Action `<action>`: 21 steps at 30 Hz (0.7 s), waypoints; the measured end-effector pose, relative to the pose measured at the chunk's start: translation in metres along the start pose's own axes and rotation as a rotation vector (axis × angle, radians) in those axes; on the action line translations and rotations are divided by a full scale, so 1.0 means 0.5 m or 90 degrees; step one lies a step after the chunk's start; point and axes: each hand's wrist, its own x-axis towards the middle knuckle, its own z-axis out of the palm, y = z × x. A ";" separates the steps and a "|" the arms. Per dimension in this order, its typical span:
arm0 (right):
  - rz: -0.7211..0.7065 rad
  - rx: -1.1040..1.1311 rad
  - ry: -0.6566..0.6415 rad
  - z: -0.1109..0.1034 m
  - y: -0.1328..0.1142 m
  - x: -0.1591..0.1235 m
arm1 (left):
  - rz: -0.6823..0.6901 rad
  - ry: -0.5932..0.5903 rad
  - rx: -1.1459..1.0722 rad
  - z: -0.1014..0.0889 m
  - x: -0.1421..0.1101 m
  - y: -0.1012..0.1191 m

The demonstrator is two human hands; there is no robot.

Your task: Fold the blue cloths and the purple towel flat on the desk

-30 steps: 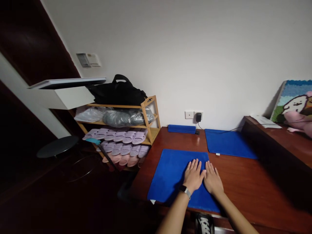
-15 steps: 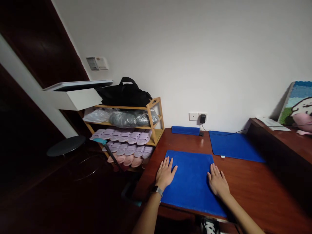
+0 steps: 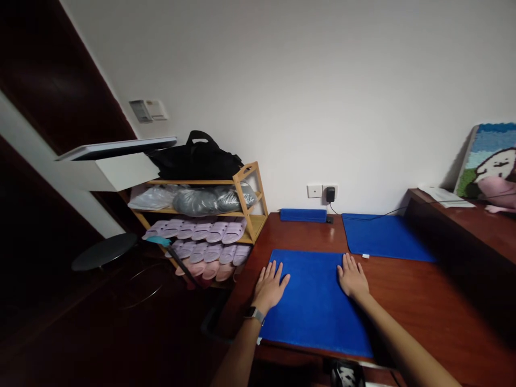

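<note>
A blue cloth point(image 3: 312, 301) lies flat on the dark red wooden table point(image 3: 419, 306) in front of me. My left hand point(image 3: 270, 285) rests flat on the cloth's left edge, fingers spread, with a watch on the wrist. My right hand point(image 3: 351, 276) lies flat at the cloth's far right corner, fingers stretched out. Neither hand holds anything.
A second blue cloth point(image 3: 382, 236) lies spread at the back, and a rolled blue cloth point(image 3: 303, 215) sits by the wall sockets. A wooden shoe rack point(image 3: 209, 226) with several slippers and a black bag point(image 3: 193, 158) stands to the left. A raised wooden ledge point(image 3: 455, 226) borders the right.
My hands slid apart from the cloth's middle to its left and right edges, and the right hand has moved up toward the far corner.
</note>
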 end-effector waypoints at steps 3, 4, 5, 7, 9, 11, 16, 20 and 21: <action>0.000 0.008 -0.002 0.001 0.000 0.000 | 0.052 0.052 -0.016 -0.012 0.031 0.072; 0.000 0.008 -0.001 0.000 0.000 0.000 | 0.089 0.063 -0.032 -0.012 0.043 0.111; 0.001 0.007 0.001 -0.001 0.000 -0.001 | 0.132 0.061 -0.051 -0.008 0.055 0.155; -0.001 -0.002 0.001 -0.001 0.001 -0.003 | 0.215 0.035 -0.094 0.009 0.076 0.243; -0.004 -0.019 -0.004 0.002 0.004 -0.004 | 0.237 -0.006 -0.124 0.032 0.092 0.307; -0.004 -0.036 -0.006 0.008 0.006 -0.003 | 0.227 -0.021 -0.140 0.050 0.103 0.327; 0.001 -0.039 0.014 0.021 0.009 0.003 | 0.132 -0.014 -0.096 0.043 0.107 0.193; 0.006 -0.031 0.005 0.023 0.009 0.004 | 0.011 -0.008 -0.048 0.012 0.109 0.041; 0.005 -0.030 0.001 0.022 0.009 0.004 | -0.002 -0.005 -0.047 0.009 0.109 0.015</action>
